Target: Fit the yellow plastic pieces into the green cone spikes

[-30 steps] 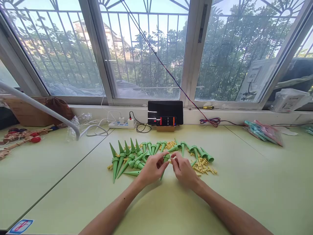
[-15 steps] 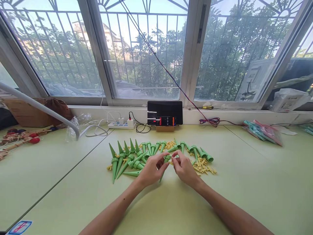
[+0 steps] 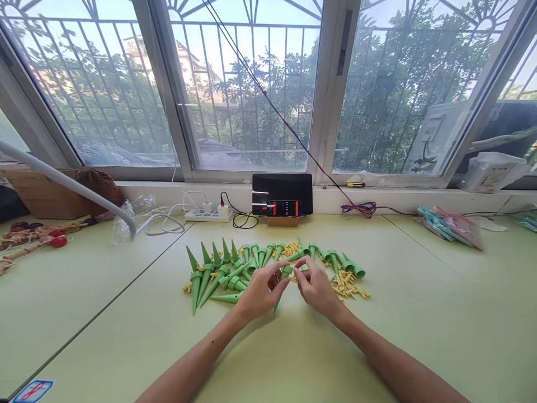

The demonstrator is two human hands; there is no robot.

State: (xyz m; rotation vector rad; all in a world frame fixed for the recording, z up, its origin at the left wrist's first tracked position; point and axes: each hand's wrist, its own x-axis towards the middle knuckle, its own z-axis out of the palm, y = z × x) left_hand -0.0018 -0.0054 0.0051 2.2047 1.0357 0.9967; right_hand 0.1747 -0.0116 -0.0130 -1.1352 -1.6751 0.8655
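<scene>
My left hand [image 3: 265,288] is closed around the capped top of a green plastic spike [image 3: 286,272], whose narrow end points down toward the table. Close against it, my right hand [image 3: 315,286] pinches a small yellow plastic piece [image 3: 293,279] at the spike's side; the fingers hide most of that piece. Several more green spikes [image 3: 216,285] lie left of my hands, some standing tip up behind them. Just right of my right hand is a loose pile of yellow T-shaped pieces [image 3: 350,285], with further green spikes [image 3: 333,260] beside it.
A phone [image 3: 284,208] leans on a dark tablet [image 3: 282,187] at the table's back. Left of them sits a power strip [image 3: 207,214] with cables. A grey curved arm [image 3: 71,182] reaches in from the left. Plastic packets [image 3: 451,226] lie at the back right.
Almost nothing differs. Both hands keep the same hold on the spike and the yellow piece, and the view has shifted very slightly.
</scene>
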